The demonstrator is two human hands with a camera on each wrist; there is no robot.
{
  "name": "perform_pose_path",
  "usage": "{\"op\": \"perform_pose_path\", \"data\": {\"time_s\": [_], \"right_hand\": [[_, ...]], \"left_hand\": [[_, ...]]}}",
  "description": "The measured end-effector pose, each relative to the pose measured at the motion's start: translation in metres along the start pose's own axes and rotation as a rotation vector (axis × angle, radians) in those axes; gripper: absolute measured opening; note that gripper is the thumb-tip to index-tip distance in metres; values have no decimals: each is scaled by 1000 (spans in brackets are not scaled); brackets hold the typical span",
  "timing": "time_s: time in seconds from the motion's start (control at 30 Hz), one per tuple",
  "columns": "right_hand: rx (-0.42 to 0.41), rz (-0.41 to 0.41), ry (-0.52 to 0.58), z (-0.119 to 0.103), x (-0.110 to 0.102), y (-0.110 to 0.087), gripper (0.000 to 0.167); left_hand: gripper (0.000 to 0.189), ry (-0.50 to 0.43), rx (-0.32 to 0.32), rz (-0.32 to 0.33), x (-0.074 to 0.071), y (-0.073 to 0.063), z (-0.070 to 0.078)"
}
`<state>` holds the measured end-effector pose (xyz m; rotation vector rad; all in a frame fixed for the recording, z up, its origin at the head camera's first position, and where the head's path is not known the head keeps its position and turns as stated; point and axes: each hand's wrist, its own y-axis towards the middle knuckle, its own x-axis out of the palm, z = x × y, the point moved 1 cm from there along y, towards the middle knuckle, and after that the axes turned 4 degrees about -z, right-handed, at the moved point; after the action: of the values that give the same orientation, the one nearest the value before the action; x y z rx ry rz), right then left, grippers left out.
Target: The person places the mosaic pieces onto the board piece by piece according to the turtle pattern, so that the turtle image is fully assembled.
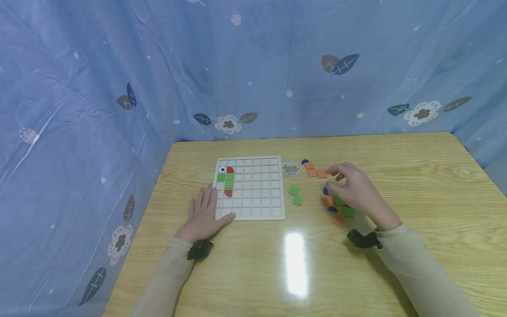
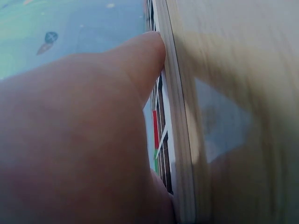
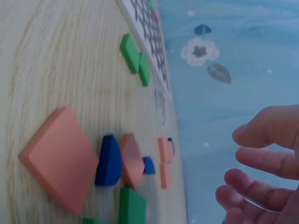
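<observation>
A white grid board (image 1: pixel 253 193) lies on the table. In its upper left sit an eye piece (image 1: pixel 222 170), red quarter-round pieces (image 1: pixel 228 193) and green squares (image 1: pixel 229 184). My left hand (image 1: pixel 202 218) rests at the board's left edge, fingers extended, its thumb (image 2: pixel 152 51) at the near edge. My right hand (image 1: pixel 356 187) hovers over loose pieces to the right, thumb and forefinger apart, nothing between them. Below and around it lie orange squares (image 3: pixel 63 161), blue half-round pieces (image 3: pixel 109 161) and green squares (image 3: pixel 132 207). The hand partly covers this group in the head view.
A small picture card (image 1: pixel 291 169) lies against the board's right side. Two green squares (image 1: pixel 294 190) lie right of the board. Several orange squares (image 1: pixel 312 173) and a blue half-round piece (image 1: pixel 305 161) lie farther back. A blue curtain (image 1: pixel 253 66) hangs behind the wooden table (image 1: pixel 253 264).
</observation>
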<state>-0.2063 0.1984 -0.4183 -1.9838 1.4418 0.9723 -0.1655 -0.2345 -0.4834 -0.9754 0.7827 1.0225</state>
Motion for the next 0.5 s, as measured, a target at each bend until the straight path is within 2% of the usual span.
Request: {"op": "perform_pose_path", "data": {"time_s": [0.3,0.5], "right_hand": [[11,-9,-7,23,2,14,37],[34,-91,-32,26,9,36,42]], "left_hand": [[113,-2,-4,0,-1,-1,2],[114,-6,-2,-3,1,-1,0]]}}
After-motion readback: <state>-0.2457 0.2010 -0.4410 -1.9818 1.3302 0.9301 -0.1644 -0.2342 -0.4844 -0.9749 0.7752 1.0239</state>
